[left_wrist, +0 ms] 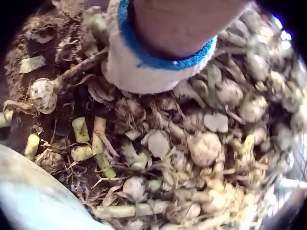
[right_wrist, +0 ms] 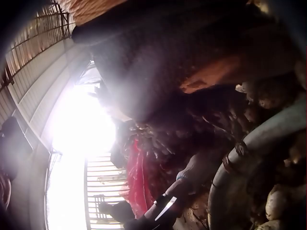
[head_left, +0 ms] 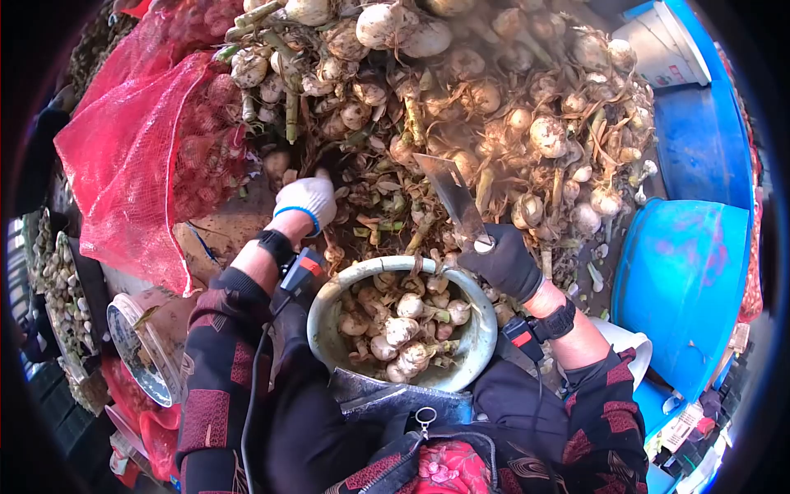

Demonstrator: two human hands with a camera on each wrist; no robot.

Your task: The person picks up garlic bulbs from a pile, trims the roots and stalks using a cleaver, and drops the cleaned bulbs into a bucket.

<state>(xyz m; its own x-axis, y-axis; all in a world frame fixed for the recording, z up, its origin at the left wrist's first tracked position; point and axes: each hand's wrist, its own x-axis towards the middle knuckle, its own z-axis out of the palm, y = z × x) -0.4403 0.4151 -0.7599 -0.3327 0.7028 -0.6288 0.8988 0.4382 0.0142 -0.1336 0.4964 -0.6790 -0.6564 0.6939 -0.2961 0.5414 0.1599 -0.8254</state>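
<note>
Left hand, in a white knit glove with a blue cuff (head_left: 304, 204), reaches into the heap of soil-dusted white garlic bulbs with dry stems (head_left: 547, 137). Fingers hidden; cannot tell if open, closed or gripping.

Right hand, dark-gloved (head_left: 504, 262), is closed around the handle of a broad grey metal blade (head_left: 453, 196); blade's long axis slants forward and leftward, toward the heap.

Nearest loose item: single stemmed bulb (left_wrist: 43, 96), on the near side of left hand, between it and the basin; stem runs from bulb toward the white glove. Left hand is nearer to it than right.

Containers: round pale-green basin (head_left: 319, 306), between the forearms, holds bulbs with short stems. Red mesh bag (head_left: 132, 156), to the left, holds bulbs. Blue plastic tub (head_left: 679, 284), to the right; contents not visible.
</note>
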